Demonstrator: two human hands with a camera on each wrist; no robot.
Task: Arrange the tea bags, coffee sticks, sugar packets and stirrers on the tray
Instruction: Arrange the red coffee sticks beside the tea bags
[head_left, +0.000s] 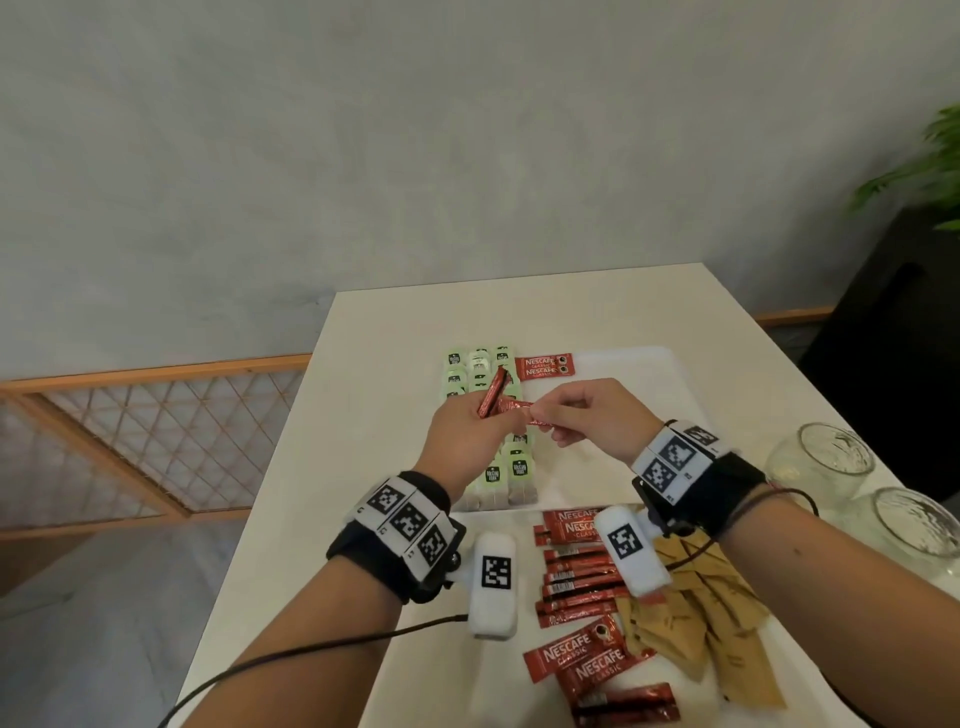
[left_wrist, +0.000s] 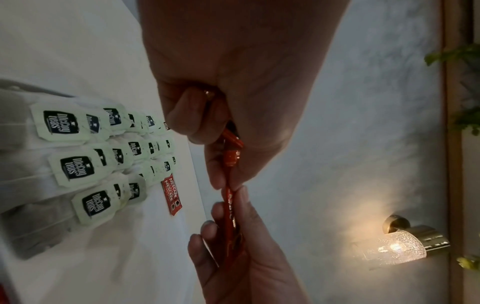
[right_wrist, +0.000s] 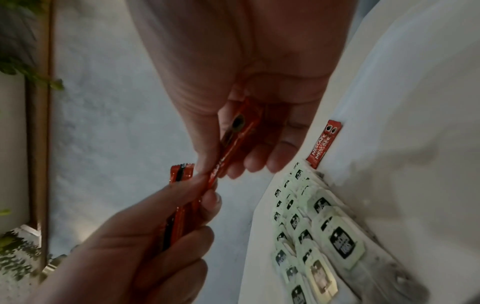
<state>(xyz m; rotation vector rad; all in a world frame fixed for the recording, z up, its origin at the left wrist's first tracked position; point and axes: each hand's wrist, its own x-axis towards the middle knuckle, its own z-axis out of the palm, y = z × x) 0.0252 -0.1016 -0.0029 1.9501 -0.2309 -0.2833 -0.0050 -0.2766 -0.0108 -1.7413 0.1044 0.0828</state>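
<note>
Nescafé Classic sticks, McCoy teas bags, seemingly another Nescafé stick pinched by both hands

1. A white worktop stands against a grey wall.
2. A white tray lies on it, at the far middle.
3. Loose red coffee sticks and brown packets lie nearer.
4. Two glasses stand at the right edge.

Bare tray rt of tea bags; glasses crowding far-rt edge.
</note>
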